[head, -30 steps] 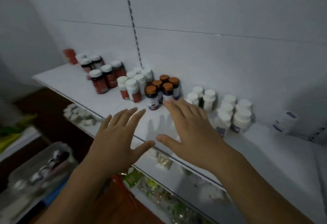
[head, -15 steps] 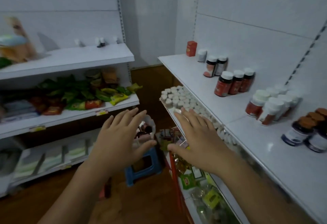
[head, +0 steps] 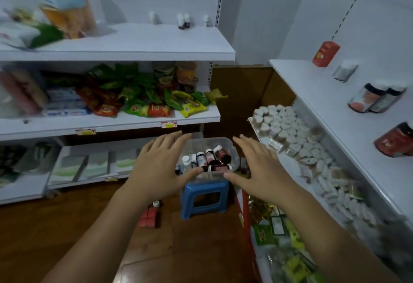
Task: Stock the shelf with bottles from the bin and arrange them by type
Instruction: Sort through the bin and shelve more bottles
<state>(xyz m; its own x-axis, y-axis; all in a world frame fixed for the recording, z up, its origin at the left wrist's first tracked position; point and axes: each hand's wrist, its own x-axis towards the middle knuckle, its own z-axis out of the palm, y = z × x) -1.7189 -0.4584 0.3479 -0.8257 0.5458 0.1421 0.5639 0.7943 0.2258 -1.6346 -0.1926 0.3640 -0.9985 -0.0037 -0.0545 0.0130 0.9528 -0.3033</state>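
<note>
Reaching: you held both hands out over the bin, one at each side, and neither held anything.
Left hand: wide, fingers straight and spread, thumb by the bin's front rim. I could not tell whether it touched.
Right hand: wide too, fingers straight, thumb at the front right corner. Contact was unclear there as well.
Bin: clear plastic, sitting on the blue stool on the floor, near the left end of the shelf.
Bottles: a loose cluster inside the bin, some upright and some lying down. Their labels were too small to read.
Handling: the bottles looked small, rigid and light, with smooth sides that might slip or roll. You would best have pinched each one round the body, under the cap.
Bin grip: its thin walls probably flex, so taking it at the two short sides under the rim seemed safest.
Shelf room: the stocked bottles stood toward the back edge. The front edge and left end were bare.
Edges: the stool top was barely wider than the bin, so a sideways push could have tipped it.
Obstacles: a red pack lay on the floor left of the stool. The lower shelf's front edge ran just beside your right forearm.
</note>
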